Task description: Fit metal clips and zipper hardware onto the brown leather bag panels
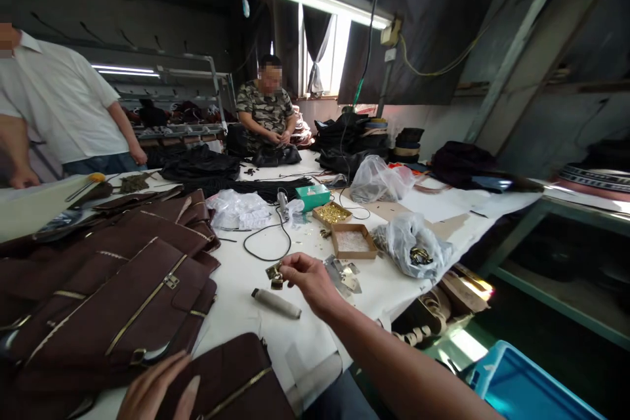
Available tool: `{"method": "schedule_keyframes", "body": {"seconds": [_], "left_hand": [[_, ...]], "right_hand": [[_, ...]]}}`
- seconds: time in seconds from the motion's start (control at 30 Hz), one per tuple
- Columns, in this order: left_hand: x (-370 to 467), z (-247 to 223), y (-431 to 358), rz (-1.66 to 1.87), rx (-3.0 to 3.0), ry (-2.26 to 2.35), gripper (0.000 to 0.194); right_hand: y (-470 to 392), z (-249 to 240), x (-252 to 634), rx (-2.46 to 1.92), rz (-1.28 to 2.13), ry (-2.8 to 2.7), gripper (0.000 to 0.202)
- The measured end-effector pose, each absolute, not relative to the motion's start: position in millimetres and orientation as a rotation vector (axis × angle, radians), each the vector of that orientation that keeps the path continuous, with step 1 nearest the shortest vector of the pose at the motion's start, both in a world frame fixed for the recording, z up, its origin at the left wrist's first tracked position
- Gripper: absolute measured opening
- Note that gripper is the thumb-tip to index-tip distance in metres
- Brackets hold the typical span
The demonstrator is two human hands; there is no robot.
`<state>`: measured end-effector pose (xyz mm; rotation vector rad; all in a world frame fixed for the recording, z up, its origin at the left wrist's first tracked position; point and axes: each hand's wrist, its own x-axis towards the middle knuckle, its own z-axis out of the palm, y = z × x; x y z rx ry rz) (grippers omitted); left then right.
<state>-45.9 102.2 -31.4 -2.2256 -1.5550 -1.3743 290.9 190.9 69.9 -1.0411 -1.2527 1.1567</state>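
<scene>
My right hand [310, 279] is over the white table, its thumb and fingers pinched on a small brass-coloured metal fitting [274, 273]; its exact kind is too small to tell. Just below it lies a pale, roughly cylindrical tool [276, 302] with a dark end. At the lower left, my left hand [155, 388] has its fingers and thumb apart. It rests at the edge of a dark brown leather bag piece [236, 374] with a brass zipper. A pile of similar brown zippered bag pieces [132, 295] is beyond it.
Past my right hand are a tray of small gold parts [333, 212], a shallow cardboard box [353, 241], a green box [313, 197] and a plastic bag of metal rings [416, 252]. A blue crate [531, 384] stands lower right. Two people work beyond the table.
</scene>
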Motion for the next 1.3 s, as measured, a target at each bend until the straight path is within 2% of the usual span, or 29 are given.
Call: {"method": "schedule_keyframes", "body": {"seconds": [0.07,0.17,0.23,0.33,0.43,0.53,0.67,0.83,0.9,1.07,1.3], "left_hand": [[-34.7,-0.9,80.4,-1.423,-2.244,-1.884,0.037],[-9.8,41.9,51.2,-1.781,-2.319,-2.273,0.047],[6.9,61.4,37.3,-2.029,-2.356,-2.340,0.049],[23.5,74.2,22.1,-2.203,-2.361,-2.323,0.042],[27.6,74.4,11.1,-2.211,-2.283,-2.210,0.031],[24.8,73.6,3.6,-2.038,-2.263,-2.012,0.019],[21.8,79.2,-3.6,-1.813,-2.241,-1.804,0.012],[23.5,79.9,-7.2,-1.837,-2.183,-1.962,0.011],[24.9,77.1,-5.5,-1.979,-2.117,-2.131,0.018],[29.2,77.4,3.6,-2.348,-1.942,-2.375,0.033],[33.7,85.7,9.6,-2.360,-1.839,-2.524,0.036]], "right_hand": [[147.8,62.2,260.2,-0.816,1.421,-0.972,0.032],[99.2,56.3,225.2,-0.736,1.612,-0.752,0.037],[78.6,55.0,211.1,-0.739,1.662,-0.725,0.036],[59.8,54.9,201.1,-0.756,1.660,-0.812,0.032],[46.7,56.8,197.7,-0.767,1.629,-0.900,0.032],[33.8,59.6,196.4,-0.787,1.540,-0.931,0.033],[18.9,64.1,198.3,-0.888,1.264,-1.152,0.022],[13.4,67.7,203.3,-0.916,1.023,-1.322,0.015],[15.1,65.8,203.2,-0.919,1.088,-1.286,0.016],[21.1,55.3,198.2,-0.784,1.573,-0.968,0.035],[20.9,49.3,195.2,-0.731,1.780,-0.754,0.039]]}}
